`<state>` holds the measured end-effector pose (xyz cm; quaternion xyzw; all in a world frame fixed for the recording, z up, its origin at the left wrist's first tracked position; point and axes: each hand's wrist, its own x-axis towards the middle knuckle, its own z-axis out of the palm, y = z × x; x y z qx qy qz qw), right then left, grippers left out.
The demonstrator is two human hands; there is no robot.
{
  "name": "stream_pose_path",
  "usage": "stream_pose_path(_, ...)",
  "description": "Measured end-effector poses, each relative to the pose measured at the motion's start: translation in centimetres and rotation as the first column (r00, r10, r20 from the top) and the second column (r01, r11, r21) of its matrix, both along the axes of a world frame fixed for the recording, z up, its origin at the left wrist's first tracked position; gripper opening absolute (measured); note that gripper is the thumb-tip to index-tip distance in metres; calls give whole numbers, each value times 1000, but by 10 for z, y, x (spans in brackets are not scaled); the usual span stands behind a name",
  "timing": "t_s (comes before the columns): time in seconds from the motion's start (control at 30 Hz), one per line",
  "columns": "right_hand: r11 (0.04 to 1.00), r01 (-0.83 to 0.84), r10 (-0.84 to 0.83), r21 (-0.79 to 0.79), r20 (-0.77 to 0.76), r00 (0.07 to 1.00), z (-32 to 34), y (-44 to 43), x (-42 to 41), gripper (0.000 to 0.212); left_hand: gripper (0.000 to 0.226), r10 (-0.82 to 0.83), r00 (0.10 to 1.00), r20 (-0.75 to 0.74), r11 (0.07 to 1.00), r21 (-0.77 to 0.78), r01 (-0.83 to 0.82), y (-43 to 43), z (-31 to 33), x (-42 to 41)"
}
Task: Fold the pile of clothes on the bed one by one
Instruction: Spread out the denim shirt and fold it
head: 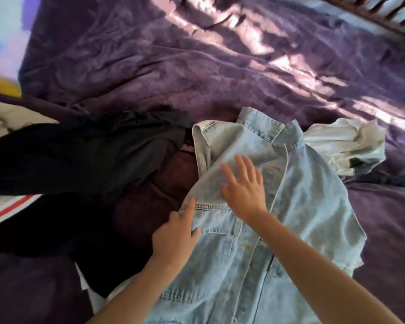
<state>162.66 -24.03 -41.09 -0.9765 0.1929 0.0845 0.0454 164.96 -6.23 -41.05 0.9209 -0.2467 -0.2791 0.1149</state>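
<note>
A light blue denim shirt (pixel 297 206) lies spread on the purple bed cover (pixel 197 66), collar away from me. My right hand (pixel 243 188) rests flat on its upper front with fingers spread. My left hand (pixel 175 237) sits at the shirt's left edge near the shoulder seam, index finger stretched out along the fabric, the other fingers curled at the edge. A heap of black clothes (pixel 80 155) lies to the left of the shirt.
A crumpled pale grey-green garment (pixel 346 146) lies right of the collar. At the far left a white cloth with red stripes (pixel 7 209) shows under the black pile. A slatted wooden bed frame (pixel 388 12) runs along the top right.
</note>
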Motion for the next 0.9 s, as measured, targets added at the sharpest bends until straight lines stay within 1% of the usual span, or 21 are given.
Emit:
stream_pose_path(0.07, 985, -163, 169, 62, -120, 978, 4, 18, 3, 51, 57, -89, 975, 202, 990, -91, 110, 13, 3, -22)
stream_pose_path(0.1, 973, -186, 213, 136, -221, 952, 4, 22, 4, 55, 56, -132, 954, 268, 980, -108, 166, 19, 5, -37)
stream_pose_path(0.13, 964, -206, 249, 167, -299, 921, 2, 23, 4, 55, 62, -170, 931, 324, 966, -129, 222, 25, 2, -53)
stream_pose_path(0.2, 978, -124, 195, 170, -512, 836, 0, 22, 5, 50, 82, -214, 923, 319, 938, -196, 285, 34, -2, -80)
stream_pose_path(0.23, 990, -76, 133, 122, -583, 801, 2, 21, 7, 50, 85, -208, 930, 302, 928, -241, 286, 39, -5, -89)
stream_pose_path(0.27, 997, -26, 66, 74, -611, 789, 7, 23, 10, 48, 78, -192, 924, 330, 913, -286, 292, 45, -10, -93)
stream_pose_path(0.3, 999, 1, 19, 33, -602, 798, 12, 26, 16, 44, 63, -148, 920, 362, 911, -311, 269, 52, -11, -92)
stream_pose_path(0.33, 1000, 3, -7, -8, -556, 831, 16, 30, 24, 39, 50, -67, 919, 389, 929, -312, 200, 59, -13, -88)
stream_pose_path(0.37, 999, -12, -10, -42, -480, 877, 18, 35, 33, 35, 47, 27, 929, 368, 953, -289, 87, 67, -11, -81)
stream_pose_path(0.43, 997, -55, 37, -51, -299, 954, 21, 46, 52, 33, 58, 157, 952, 264, 981, -157, -118, 89, -16, -67)
stream_pose_path(0.47, 996, -78, 66, -39, -243, 968, 20, 50, 62, 32, 67, 166, 964, 208, 986, -68, -155, 102, -20, -61)
stream_pose_path(0.5, 994, -109, 100, -27, -233, 967, 18, 53, 72, 31, 74, 140, 977, 159, 989, 19, -145, 114, -23, -57)
stream_pose_path(0.57, 970, -242, 225, -15, -317, 922, 10, 54, 88, 35, 75, 64, 997, 52, 995, 76, -67, 133, -31, -53)
stream_pose_path(0.67, 851, -525, 452, -8, -496, 741, -2, 50, 101, 40, 62, -13, 999, -47, 997, 70, 16, 145, -35, -45)
stream_pose_path(0.7, 809, -588, 490, -15, -535, 688, -4, 47, 104, 39, 57, -40, 997, -61, 996, 77, 45, 143, -31, -41)
stream_pose_path(0.73, 768, -640, 516, -26, -566, 642, -2, 45, 105, 38, 47, -79, 996, -46, 993, 79, 83, 142, -26, -36)
stream_pose_path(0.77, 732, -680, 530, -38, -595, 604, 0, 43, 107, 37, 33, -84, 994, -75, 994, 67, 89, 141, -18, -31)
stream_pose_path(0.8, 715, -698, 529, -42, -621, 579, 3, 41, 109, 36, 18, -12, 991, -134, 998, 54, 19, 140, -16, -29)
stream_pose_path(0.83, 708, -706, 527, -31, -642, 557, 6, 39, 110, 36, 9, 61, 980, -187, 998, 36, -56, 143, -16, -28)
stream_pose_path(0.87, 716, -698, 520, -19, -652, 552, 9, 38, 110, 36, 7, 108, 948, -299, 994, 40, -101, 147, -17, -28)
stream_pose_path(0.9, 751, -660, 506, -11, -633, 586, 12, 37, 109, 35, 6, 165, 901, -400, 985, 26, -169, 152, -20, -31)
